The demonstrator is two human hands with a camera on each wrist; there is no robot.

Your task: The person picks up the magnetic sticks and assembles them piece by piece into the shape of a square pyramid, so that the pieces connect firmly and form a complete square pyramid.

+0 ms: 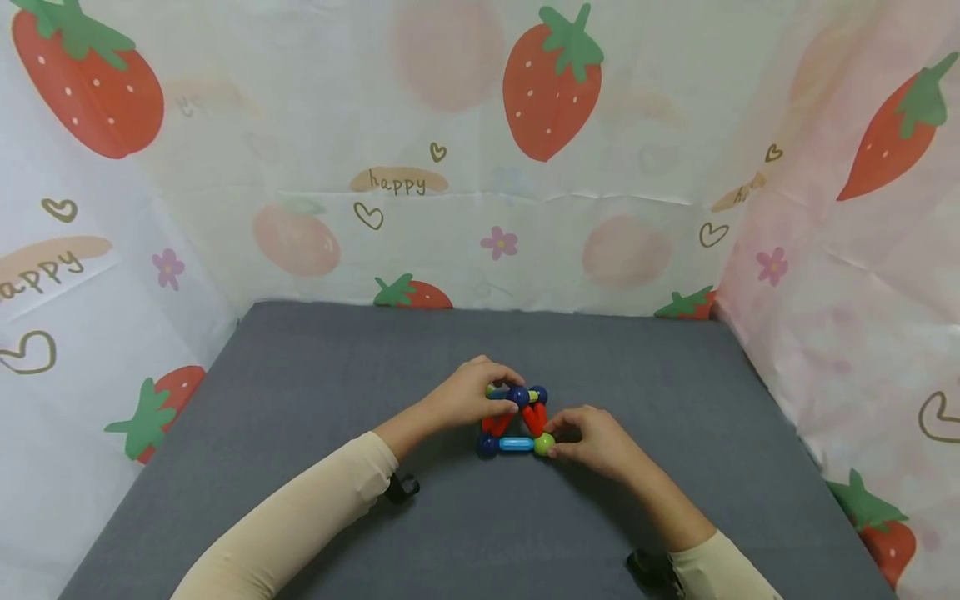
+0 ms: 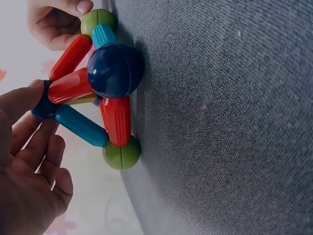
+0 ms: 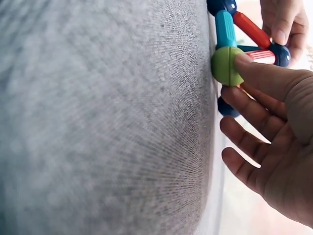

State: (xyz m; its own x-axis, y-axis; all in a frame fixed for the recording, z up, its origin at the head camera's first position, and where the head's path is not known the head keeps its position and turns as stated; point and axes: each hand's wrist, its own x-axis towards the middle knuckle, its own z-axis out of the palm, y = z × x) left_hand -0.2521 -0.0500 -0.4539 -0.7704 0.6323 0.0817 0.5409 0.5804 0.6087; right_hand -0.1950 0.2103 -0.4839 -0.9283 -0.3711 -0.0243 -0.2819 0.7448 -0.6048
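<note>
A small frame of toy rods and balls stands on the grey cloth in the middle of the head view. My left hand (image 1: 477, 393) pinches the dark blue ball (image 1: 517, 396) at its top between thumb and fingers. Low on the right side, my right hand (image 1: 597, 442) pinches a green ball (image 1: 544, 444). A light blue rod (image 1: 516, 444) joins that ball to another dark blue ball (image 2: 116, 71) at the lower left. Red rods (image 2: 72, 85) slant up towards the top ball. A second green ball (image 2: 121, 155) shows in the left wrist view. The frame's far side is partly hidden.
Grey cloth (image 1: 337, 358) covers the table around the frame. White strawberry-printed curtains (image 1: 465, 233) hang behind the table and along both sides. Black pieces of wrist gear (image 1: 403, 489) show beside both forearms.
</note>
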